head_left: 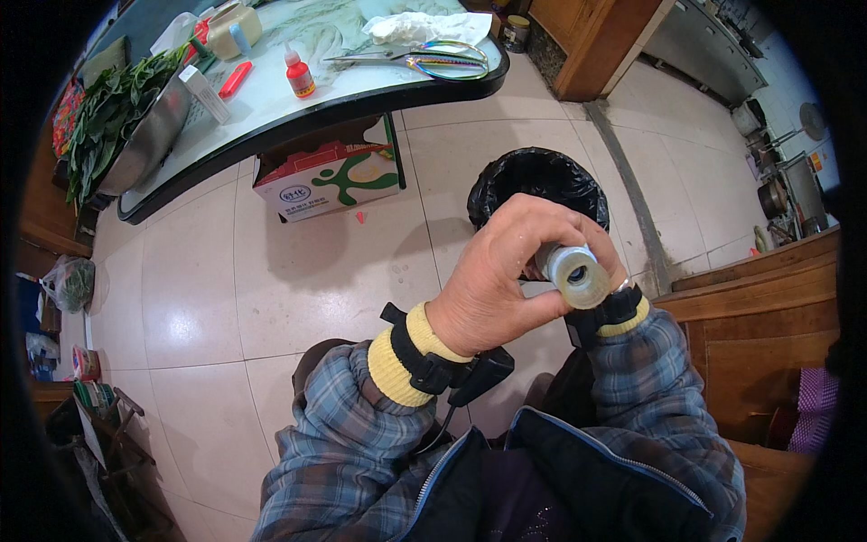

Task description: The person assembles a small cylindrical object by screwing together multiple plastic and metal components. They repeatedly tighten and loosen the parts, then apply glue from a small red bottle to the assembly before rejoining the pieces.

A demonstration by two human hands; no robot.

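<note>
My left hand is curled around a short pale tube, its thumb below and its fingers over the top. The tube's round, cloudy end with a dark hole faces up, and part of its side looks light blue. What kind of thing it is I cannot make out. My right hand is just behind the tube and the left hand. Most of it is hidden, so its fingers do not show clearly. Both hands are above the floor, in front of a bin lined with a black bag.
A marble-patterned table holds scissors, a small red bottle, a red utility knife, a white box and a metal bowl of leafy greens. Beneath stands a carton. Wooden furniture is close on my right.
</note>
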